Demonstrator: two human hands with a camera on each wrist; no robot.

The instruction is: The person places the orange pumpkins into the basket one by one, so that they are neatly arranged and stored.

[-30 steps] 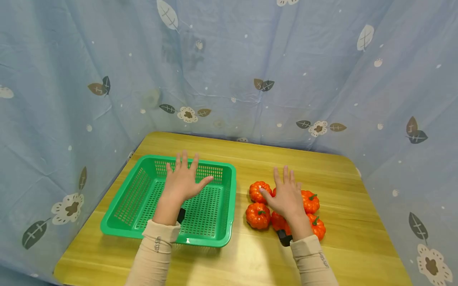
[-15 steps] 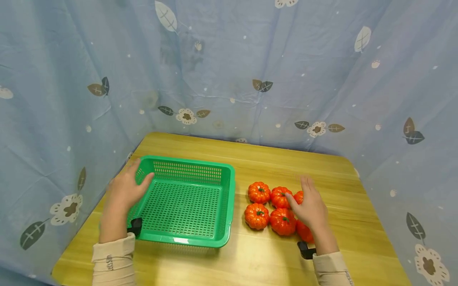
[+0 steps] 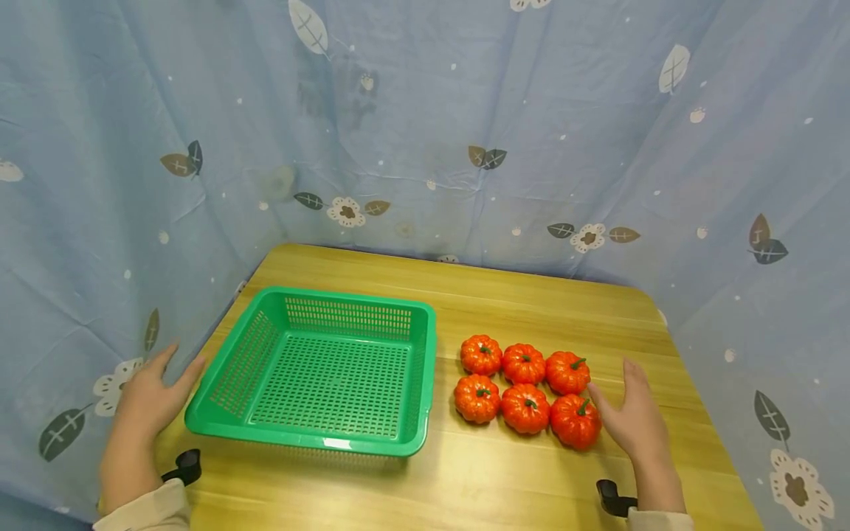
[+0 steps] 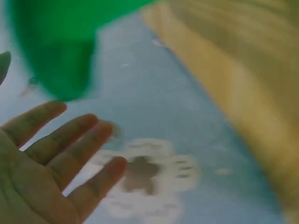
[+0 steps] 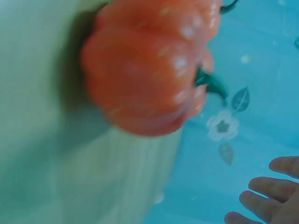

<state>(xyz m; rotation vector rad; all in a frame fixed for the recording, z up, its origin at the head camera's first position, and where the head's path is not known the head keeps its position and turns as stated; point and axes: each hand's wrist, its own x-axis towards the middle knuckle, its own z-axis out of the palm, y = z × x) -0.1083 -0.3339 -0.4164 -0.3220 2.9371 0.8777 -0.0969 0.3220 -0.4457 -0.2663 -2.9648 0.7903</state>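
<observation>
A green plastic basket (image 3: 332, 383) with slotted walls stands on the left half of the table, with nothing in it. Just off its left side my left hand (image 3: 149, 402) hovers with spread fingers, holding nothing; the left wrist view shows its fingertips (image 4: 110, 168) near the blurred green rim (image 4: 70, 70). Several small orange pumpkins with green stems sit in two rows at the right, among them a front right pumpkin (image 3: 575, 422). To the right of that one, my right hand (image 3: 637, 420) is held with straight fingers and grips nothing. The right wrist view shows a pumpkin (image 5: 140, 74) close up.
The wooden table (image 3: 465, 487) has a rounded far right corner. A blue curtain (image 3: 425, 133) with leaf and flower prints hangs around its back and sides. Black wrist straps (image 3: 186, 466) are worn on both arms.
Both hands have moved apart and toward the near edge: the left from over the basket to its left side, the right from above the pumpkins to their right. Basket and pumpkins stay put.
</observation>
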